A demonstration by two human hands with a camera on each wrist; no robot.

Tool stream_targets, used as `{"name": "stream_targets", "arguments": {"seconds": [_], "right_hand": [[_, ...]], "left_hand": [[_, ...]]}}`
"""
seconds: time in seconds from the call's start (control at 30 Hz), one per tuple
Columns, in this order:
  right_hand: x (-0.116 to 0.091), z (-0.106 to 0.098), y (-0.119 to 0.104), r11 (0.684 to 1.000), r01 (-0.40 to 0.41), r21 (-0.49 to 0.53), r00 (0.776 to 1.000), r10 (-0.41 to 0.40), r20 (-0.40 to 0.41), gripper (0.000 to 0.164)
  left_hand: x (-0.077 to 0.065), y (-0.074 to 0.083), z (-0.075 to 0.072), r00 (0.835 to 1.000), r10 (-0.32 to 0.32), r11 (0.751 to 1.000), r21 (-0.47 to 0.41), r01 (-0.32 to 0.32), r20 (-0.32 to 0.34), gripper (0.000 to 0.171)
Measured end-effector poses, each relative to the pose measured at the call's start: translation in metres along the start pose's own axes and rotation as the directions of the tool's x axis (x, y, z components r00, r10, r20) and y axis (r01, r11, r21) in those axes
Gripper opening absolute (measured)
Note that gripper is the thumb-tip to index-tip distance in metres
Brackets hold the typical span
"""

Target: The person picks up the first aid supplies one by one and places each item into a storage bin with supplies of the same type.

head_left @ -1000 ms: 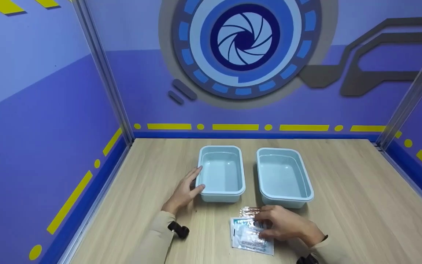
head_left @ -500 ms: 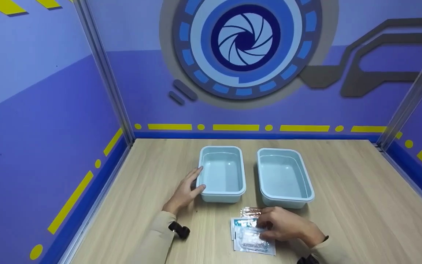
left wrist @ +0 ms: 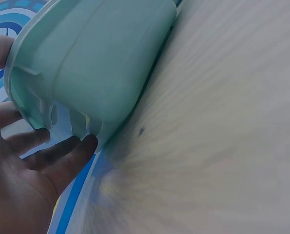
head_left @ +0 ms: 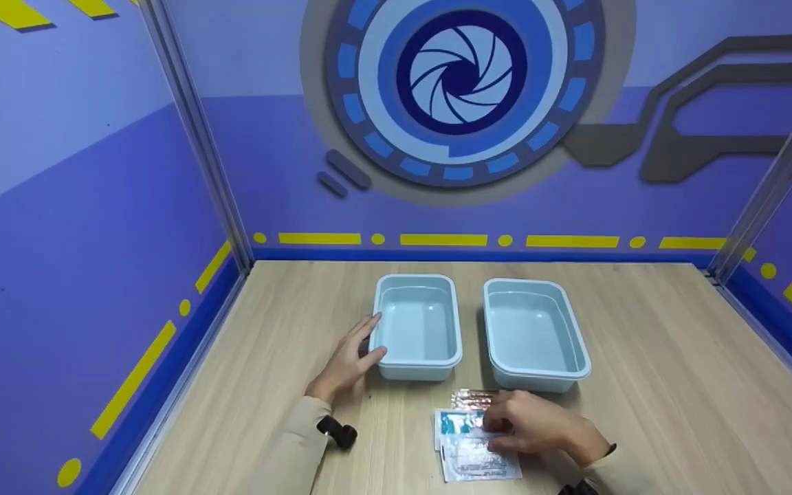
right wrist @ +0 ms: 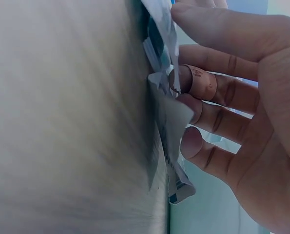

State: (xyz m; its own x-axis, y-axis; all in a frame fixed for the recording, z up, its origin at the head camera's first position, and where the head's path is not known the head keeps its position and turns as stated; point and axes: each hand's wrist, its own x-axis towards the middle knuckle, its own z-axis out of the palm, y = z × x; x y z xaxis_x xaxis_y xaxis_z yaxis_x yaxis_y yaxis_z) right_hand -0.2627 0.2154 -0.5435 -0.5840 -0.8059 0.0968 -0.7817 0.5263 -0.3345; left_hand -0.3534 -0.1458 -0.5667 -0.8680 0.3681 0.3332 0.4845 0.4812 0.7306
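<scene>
- Pale wood-grain bench (head_left: 286, 309) carries everything; good flat base, so pkts are best slid along it, not snatched up.
- Pale blue-green rectangular plastic R tub (head_left: 537, 333): behind the pkts, nothing touching it; knuckles should keep clear of its near rim.
- Pale blue-green, narrower plastic L tub (head_left: 418, 326): upright, beside the other w/ a gap btwn. It needs only light steadying; a hard push could skid it.
- Bare L hand (head_left: 346, 357): fingers spread & fairly straight against the tub's side, thumb at rim. Touching, not clutching; about the right pressure.
- Bare R hand (head_left: 533, 423): fingers part-curled, thumb & fingertips nearly closed, seemingly pinching the edge of the top pkt. Exact contact partly hidden.
- Flat white printed foil pkt (head_left: 480, 466): nearest the person, in front of the tubs, overlapping the next one; R wrist view shows it bent up. Best pinched at one edge, one layer only.
- Flat teal-and-white foil pkt (head_left: 459, 423): partly underneath; may cling & drag along, so separate first.
- Thin shiny copper-coloured strips (head_left: 471, 399): just beyond the pkts, partly behind the fingers; likely slippery, easily nudged.
</scene>
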Motion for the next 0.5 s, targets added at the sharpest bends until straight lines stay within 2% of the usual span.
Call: {"name": "stream_targets", "arguments": {"seconds": [0.23,0.5], "right_hand": [[0.0003,0.0001,-0.0025,0.998,-0.043,0.036,0.998,0.041,0.043,0.013],[0.0004,-0.0017,-0.0039,0.995,-0.066,0.075,0.996,0.062,0.056,0.01]], "left_hand": [[0.0,0.0014,0.0003,1.0,-0.008,1.0,0.004,0.008,0.006,0.069],[0.0002,0.0038,0.0003,1.0,-0.006,1.0,-0.003,0.006,-0.001,0.066]]}}
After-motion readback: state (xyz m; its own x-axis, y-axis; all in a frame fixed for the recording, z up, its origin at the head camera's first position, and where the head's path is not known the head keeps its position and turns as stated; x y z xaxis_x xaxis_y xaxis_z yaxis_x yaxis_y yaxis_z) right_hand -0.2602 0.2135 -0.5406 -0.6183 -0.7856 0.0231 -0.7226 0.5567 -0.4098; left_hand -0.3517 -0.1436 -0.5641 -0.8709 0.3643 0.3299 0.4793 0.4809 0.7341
